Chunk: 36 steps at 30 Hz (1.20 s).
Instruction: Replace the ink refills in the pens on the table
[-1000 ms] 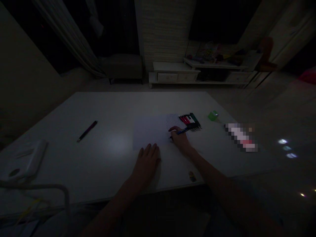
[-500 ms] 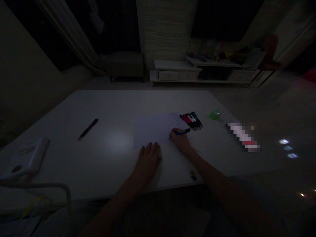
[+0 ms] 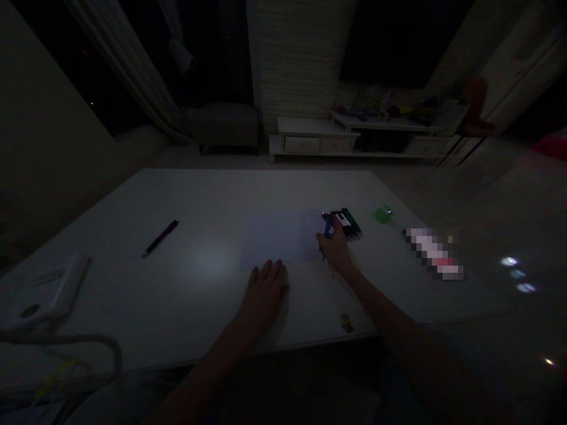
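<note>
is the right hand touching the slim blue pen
Touching: the head view shows the right hand closed around the slim blue pen, its barrel held in the fingers.

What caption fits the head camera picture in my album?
The right hand grips a blue pen by a paper sheet; the left hand rests on the white table.

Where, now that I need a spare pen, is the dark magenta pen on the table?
In the head view, the dark magenta pen lies on the left part of the white table, left of the sheet of paper and farther out than the person's left hand.
</note>
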Tool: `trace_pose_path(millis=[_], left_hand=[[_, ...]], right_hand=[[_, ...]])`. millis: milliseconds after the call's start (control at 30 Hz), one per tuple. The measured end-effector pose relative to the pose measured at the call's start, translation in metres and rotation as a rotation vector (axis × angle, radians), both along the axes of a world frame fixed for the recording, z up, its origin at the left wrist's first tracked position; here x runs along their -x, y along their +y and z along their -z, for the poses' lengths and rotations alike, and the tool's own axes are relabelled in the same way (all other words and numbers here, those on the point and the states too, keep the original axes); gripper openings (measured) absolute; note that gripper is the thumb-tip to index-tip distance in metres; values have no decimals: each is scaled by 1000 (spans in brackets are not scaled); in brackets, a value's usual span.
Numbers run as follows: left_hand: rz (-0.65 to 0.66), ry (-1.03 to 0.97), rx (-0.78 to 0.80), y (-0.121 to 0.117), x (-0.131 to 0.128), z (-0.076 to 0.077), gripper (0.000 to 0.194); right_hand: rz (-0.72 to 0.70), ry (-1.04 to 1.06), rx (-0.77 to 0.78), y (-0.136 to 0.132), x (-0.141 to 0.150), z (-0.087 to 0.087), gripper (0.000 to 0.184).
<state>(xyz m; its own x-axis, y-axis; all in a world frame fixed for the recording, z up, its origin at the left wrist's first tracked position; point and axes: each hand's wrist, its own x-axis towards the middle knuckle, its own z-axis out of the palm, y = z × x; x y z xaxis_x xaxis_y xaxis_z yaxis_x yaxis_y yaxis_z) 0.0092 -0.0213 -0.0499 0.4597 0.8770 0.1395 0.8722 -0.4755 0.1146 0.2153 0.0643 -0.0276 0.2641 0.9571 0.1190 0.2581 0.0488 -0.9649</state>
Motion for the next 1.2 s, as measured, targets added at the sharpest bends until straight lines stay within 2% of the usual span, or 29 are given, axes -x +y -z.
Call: trace_pose_path(millis=[167, 300, 367, 500, 667, 933, 1200], left_hand=[[-13, 15, 10, 5, 0, -2, 40], [-19, 21, 31, 6, 1, -1, 40], [-11, 2, 24, 7, 2, 0, 40], [-9, -20, 15, 7, 4, 2, 40], [-23, 50, 63, 8, 3, -2, 41], [-26, 39, 66, 8, 2, -1, 41], [-3, 1, 45, 6, 3, 1, 40]], right_hand=[[-133, -87, -32, 10, -32, -26, 59], [-24, -219, -142, 28, -74, -34, 56], [59, -353, -153, 37, -99, -28, 53], [96, -616, -104, 53, -140, -2, 53], [65, -805, -20, 65, -158, 26, 54], [97, -736, 95, 71, -165, 40, 64], [73, -639, 51, 69, -165, 42, 43]])
